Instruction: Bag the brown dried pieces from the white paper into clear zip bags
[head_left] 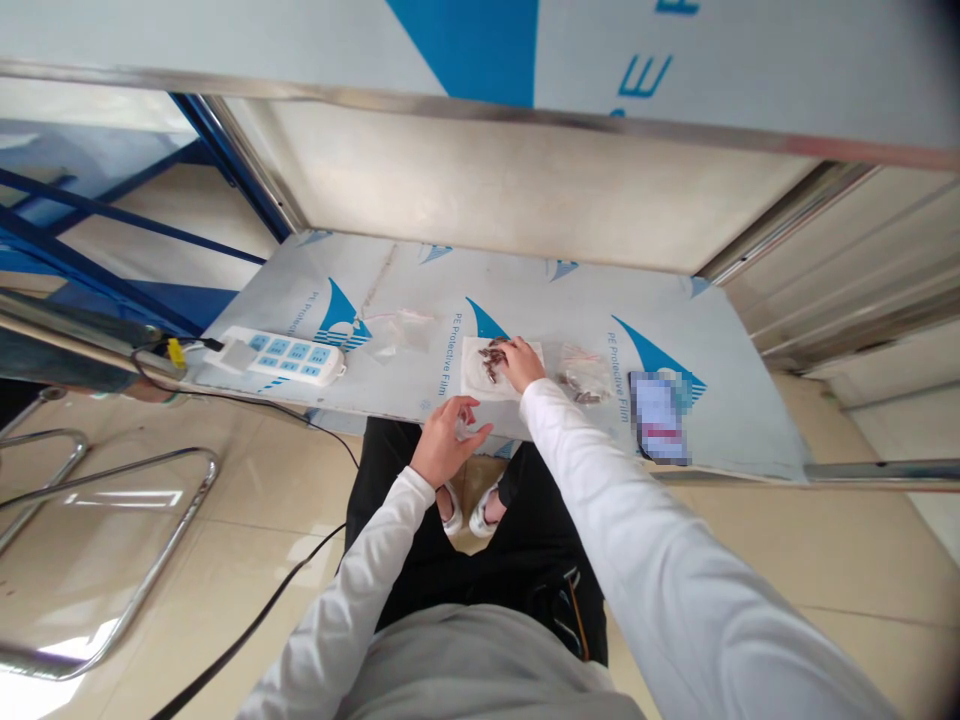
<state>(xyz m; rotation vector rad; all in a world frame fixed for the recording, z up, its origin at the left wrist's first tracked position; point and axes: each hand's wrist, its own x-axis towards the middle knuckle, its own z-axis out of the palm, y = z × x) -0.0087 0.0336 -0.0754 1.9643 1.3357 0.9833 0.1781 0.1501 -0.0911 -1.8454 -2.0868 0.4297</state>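
Note:
A white square sheet or shallow tray [474, 384] lies near the front edge of the shelf, bearing a small pile of dark brown pieces [492, 358] too small to name surely. My right hand [523, 364] reaches onto the pile, fingertips drawn together on some of the pieces. Just in front of the shelf edge, my left hand [448, 440] is curled with thumb and forefinger a little apart. Something clear, like a small plastic bag [461, 428], shows between its fingers. Right of the sheet lies a clear bag [585, 374] with dark pieces in it.
A white power strip [292, 358] with a plugged-in black cable sits at the shelf's left. Clear plastic bags [397, 335] lie beside it. A phone [660, 418], blurred out, rests at the right. An upper shelf [300, 40] overhangs the back. Metal chair legs [187, 500] stand left.

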